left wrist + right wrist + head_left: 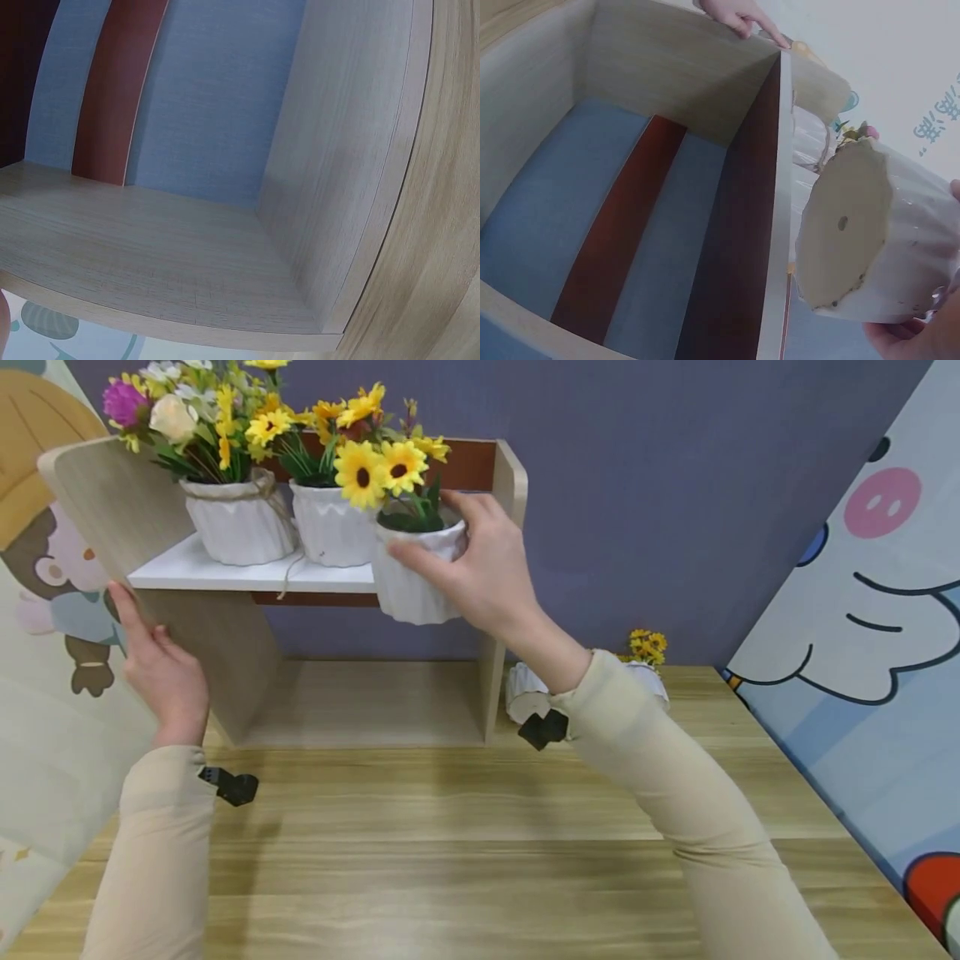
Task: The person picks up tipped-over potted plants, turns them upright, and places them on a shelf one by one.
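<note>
My right hand point(491, 564) grips a white ribbed flower pot point(416, 578) by its rim, thumb in front and fingers behind. Yellow sunflowers point(382, 472) with dark centres stand in it. The pot overlaps the front edge of the white upper shelf point(225, 574); the right wrist view shows its round base point(843, 223) with a small hole, tilted toward the camera. My left hand point(165, 672) touches the outer left side of the wooden shelf unit point(202, 635), index finger extended up at the shelf's height. In the right wrist view that left hand point(739, 13) points along the side panel.
Two more white pots, one tied with twine point(238, 522) and one plain point(330, 527), stand on the upper shelf with flowers. Right of the unit, a white pot point(527, 693) lies on its side on the wooden table point(450, 843), near small yellow flowers point(647, 646).
</note>
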The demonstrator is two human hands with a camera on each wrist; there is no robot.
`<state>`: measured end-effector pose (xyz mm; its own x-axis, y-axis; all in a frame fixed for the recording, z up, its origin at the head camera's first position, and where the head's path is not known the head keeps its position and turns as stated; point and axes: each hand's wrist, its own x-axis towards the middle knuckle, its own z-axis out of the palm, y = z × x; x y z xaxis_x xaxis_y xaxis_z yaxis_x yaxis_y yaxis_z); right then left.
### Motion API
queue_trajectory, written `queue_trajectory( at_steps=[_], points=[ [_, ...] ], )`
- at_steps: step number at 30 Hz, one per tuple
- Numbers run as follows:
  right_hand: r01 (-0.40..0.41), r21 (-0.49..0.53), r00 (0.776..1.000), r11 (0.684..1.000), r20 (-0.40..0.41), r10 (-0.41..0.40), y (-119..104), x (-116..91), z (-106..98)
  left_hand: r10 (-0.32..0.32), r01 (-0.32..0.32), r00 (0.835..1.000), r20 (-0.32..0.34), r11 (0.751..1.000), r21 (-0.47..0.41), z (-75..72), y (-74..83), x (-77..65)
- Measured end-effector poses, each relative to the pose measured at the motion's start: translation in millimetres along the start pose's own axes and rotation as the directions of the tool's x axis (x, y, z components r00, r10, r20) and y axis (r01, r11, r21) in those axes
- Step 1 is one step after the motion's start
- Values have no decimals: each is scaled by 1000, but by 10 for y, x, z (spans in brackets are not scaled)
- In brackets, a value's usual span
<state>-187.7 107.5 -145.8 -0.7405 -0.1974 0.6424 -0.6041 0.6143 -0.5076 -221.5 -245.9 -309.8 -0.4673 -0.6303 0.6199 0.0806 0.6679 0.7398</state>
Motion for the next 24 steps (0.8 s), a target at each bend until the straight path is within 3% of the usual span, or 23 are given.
queue_trajectory(
  at_steps=[6, 15, 24],
  points=[
    [-53, -66, 998, 996, 22, 55, -4, 112, 78, 4, -4, 1000, -7, 1000, -6, 4, -17, 6],
    [-168, -79, 984, 983, 51, 173, 61, 275, 184, 14, -14, 1000, -20, 1000, -13, 7, -5, -17],
    [-264, -122, 957, 957, 88, 276, 132, 465, 277, 19, -19, 1000, -11, 1000, -13, 4, -8, 5]
  ],
)
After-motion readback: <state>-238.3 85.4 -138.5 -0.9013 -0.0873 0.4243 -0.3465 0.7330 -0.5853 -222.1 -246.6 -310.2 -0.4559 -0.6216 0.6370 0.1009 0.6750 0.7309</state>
